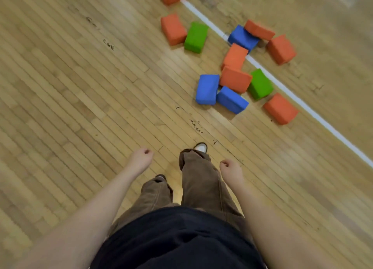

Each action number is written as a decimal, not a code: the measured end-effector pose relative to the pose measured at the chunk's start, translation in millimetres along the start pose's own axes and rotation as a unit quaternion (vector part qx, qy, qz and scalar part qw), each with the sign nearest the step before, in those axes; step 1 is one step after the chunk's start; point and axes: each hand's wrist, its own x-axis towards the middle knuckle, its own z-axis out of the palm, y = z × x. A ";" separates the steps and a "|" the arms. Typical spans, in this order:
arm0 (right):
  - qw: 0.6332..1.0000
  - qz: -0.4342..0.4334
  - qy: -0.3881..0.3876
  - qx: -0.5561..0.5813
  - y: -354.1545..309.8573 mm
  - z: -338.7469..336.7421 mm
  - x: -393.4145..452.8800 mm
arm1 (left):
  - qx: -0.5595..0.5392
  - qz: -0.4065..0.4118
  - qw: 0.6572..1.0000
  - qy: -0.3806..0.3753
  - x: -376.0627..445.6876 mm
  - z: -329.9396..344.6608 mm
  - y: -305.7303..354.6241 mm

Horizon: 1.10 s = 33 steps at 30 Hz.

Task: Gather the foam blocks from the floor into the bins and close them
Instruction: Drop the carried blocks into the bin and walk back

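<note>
Several foam blocks lie scattered on the wooden floor at the upper right. Nearest to me are a blue block point(207, 89) and a second blue block point(231, 99), touching an orange block point(235, 79) and a green block point(260, 84). Farther off lie a green block point(196, 37) beside an orange block point(173, 29). My left hand point(141, 158) and my right hand point(231, 169) hang at my sides with fingers loosely curled, holding nothing, well short of the blocks. No bin is in view.
A white painted line point(292, 93) runs diagonally across the floor through the blocks. My legs in brown trousers point(201, 184) stand mid-stride at the bottom centre. Bare wooden floor point(80, 87) spreads to the left.
</note>
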 end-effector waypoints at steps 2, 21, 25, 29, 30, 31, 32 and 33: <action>1.000 0.019 -0.003 0.014 -7.3 -17.2 28.8 | 0.010 0.021 1.000 -0.008 39.4 -13.7 50.7; 0.995 -0.070 0.051 0.043 -206.6 -195.2 330.8 | 0.180 0.250 0.951 -0.026 303.6 -1.3 407.1; 0.992 -0.083 0.091 0.020 -222.1 -165.9 405.0 | 0.304 0.335 0.891 -0.040 387.6 14.8 417.4; 0.987 -0.073 0.141 -0.039 -212.2 -112.3 491.8 | 0.373 0.378 0.844 -0.076 485.0 49.3 405.1; 0.985 -0.063 0.151 -0.053 -205.9 -97.4 512.7 | 0.381 0.387 0.836 -0.083 508.0 61.9 399.7; 0.983 -0.052 0.161 -0.064 -199.0 -82.0 533.2 | 0.387 0.393 0.829 -0.089 531.2 75.6 394.0; 0.982 -0.047 0.171 -0.072 -190.6 -65.3 555.3 | 0.392 0.398 0.824 -0.094 555.6 90.6 388.1; 0.979 -0.045 0.181 -0.080 -181.4 -48.6 577.8 | 0.396 0.404 0.818 -0.100 579.9 106.5 382.8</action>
